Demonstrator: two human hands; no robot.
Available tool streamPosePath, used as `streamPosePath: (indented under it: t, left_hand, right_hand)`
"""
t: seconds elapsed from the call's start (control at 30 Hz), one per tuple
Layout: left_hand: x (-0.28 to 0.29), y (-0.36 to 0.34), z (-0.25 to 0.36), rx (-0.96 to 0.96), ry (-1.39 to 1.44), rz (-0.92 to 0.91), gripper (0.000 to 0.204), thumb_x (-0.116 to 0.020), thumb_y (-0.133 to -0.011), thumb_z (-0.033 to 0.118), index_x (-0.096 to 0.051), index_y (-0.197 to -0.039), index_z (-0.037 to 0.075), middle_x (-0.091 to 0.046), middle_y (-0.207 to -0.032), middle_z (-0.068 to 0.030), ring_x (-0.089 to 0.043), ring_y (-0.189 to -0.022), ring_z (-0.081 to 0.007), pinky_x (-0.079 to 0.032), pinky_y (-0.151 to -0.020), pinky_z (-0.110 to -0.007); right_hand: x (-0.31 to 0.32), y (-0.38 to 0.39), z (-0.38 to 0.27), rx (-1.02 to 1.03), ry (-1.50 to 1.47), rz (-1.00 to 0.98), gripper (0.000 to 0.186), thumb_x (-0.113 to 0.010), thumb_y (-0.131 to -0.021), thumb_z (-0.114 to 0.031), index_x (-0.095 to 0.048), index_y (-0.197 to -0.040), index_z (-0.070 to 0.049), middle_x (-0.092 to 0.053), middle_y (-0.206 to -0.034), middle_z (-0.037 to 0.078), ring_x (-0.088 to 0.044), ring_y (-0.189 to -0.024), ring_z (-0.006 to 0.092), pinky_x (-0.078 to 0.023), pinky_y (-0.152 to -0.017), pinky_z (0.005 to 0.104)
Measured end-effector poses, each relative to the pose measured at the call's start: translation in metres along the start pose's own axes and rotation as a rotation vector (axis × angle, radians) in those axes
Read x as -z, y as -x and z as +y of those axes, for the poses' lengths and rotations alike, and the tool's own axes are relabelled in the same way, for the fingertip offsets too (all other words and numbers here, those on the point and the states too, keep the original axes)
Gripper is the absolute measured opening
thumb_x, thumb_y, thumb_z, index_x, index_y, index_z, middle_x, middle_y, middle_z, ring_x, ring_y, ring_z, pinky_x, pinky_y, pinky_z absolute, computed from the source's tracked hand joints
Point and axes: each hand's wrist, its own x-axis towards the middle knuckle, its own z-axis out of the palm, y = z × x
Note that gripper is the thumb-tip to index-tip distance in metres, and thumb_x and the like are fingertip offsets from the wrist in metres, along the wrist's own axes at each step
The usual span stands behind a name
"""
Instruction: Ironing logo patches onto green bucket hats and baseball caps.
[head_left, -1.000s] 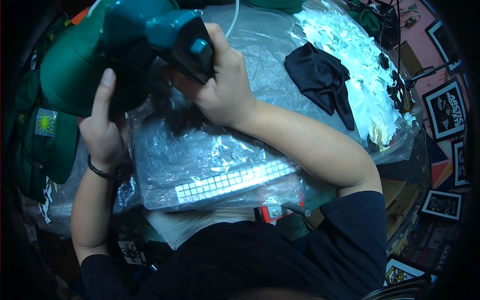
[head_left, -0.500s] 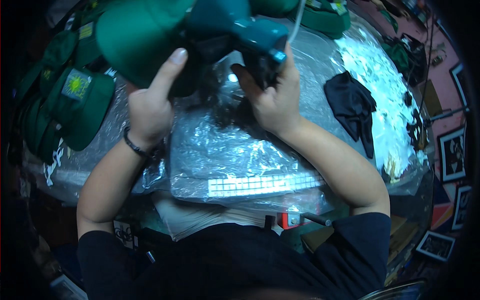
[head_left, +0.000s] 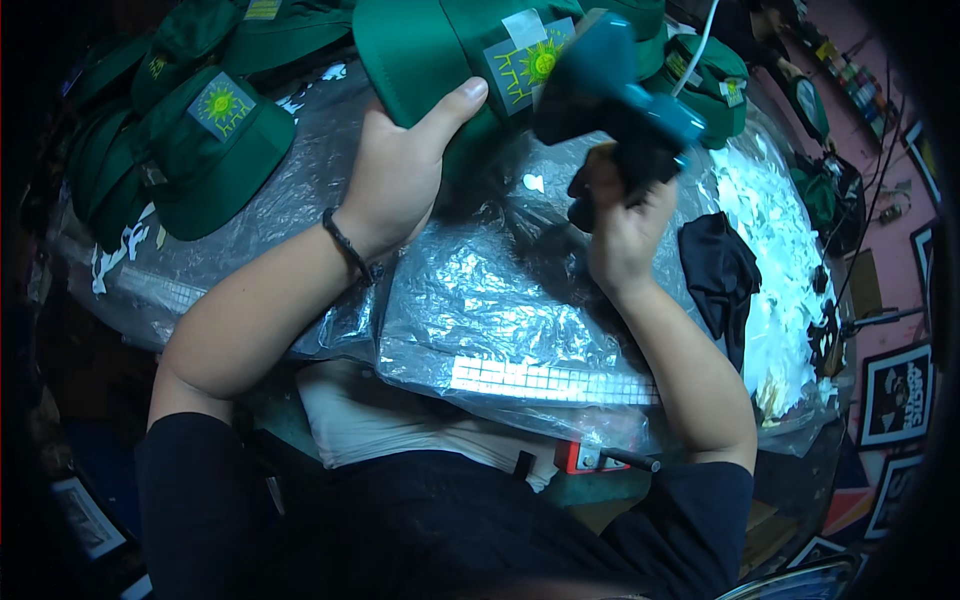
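My left hand (head_left: 405, 165) grips a green brimmed hat (head_left: 415, 65) by its brim, thumb on top and fingers underneath. On the hat's front is a grey patch (head_left: 510, 75) with a yellow-green sun emblem, and a small whitish piece lies on its upper part. My right hand (head_left: 630, 225) is wrapped round the dark handle of a teal handheld tool (head_left: 590, 80) with a wide, flared head. The tool's head is close to the patch's right side; whether they touch I cannot tell. A white cord (head_left: 700, 45) runs up behind the tool.
Several green hats (head_left: 215, 150) with similar patches are stacked at the left, and more (head_left: 710, 90) lie at the back right. Clear plastic (head_left: 480, 290) covers the table over a gridded strip (head_left: 550, 380). A black cloth (head_left: 720, 275) and white scraps (head_left: 790, 340) lie at the right.
The hat and the tool have shifted right in the picture, with the view itself turning somewhat. The patch on the hat's front now shows. Both hands keep their holds.
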Motion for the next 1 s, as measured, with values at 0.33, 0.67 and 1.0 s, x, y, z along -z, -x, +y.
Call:
streamPosePath:
  t: [0.33, 0.67, 1.0]
  left_hand:
    - [0.008, -0.004, -0.001, 0.174, 0.21, -0.066, 0.03, -0.063, -0.094, 0.013, -0.056, -0.12, 0.0, -0.062, -0.117, -0.0089, -0.062, -0.106, -0.0162, -0.051, -0.092, -0.03]
    - [0.006, -0.002, -0.006, 0.141, 0.102, -0.014, 0.022, -0.063, -0.094, 0.016, -0.064, -0.11, 0.0, -0.067, -0.102, -0.0052, -0.062, -0.089, -0.0097, -0.051, -0.08, -0.026]
    - [0.009, -0.001, -0.009, 0.15, 0.257, -0.037, 0.03, -0.059, -0.096, 0.014, -0.052, -0.123, 0.002, -0.06, -0.117, -0.0048, -0.055, -0.108, -0.0121, -0.045, -0.095, -0.03]
  right_hand:
    - [0.015, -0.01, -0.009, 0.083, 0.005, -0.032, 0.022, -0.064, -0.092, -0.016, -0.053, -0.1, 0.001, -0.058, -0.078, 0.006, -0.057, -0.062, 0.0116, -0.047, -0.058, 0.0256]
    - [0.015, 0.0, -0.009, 0.002, 0.071, 0.033, 0.026, -0.065, -0.093, -0.018, -0.053, -0.109, -0.002, -0.058, -0.084, 0.003, -0.055, -0.068, 0.0108, -0.046, -0.06, 0.0256]
    - [0.002, 0.005, -0.016, -0.034, 0.079, 0.002, 0.026, -0.063, -0.095, -0.023, -0.052, -0.105, -0.002, -0.056, -0.079, 0.004, -0.055, -0.066, 0.0104, -0.045, -0.06, 0.0255]
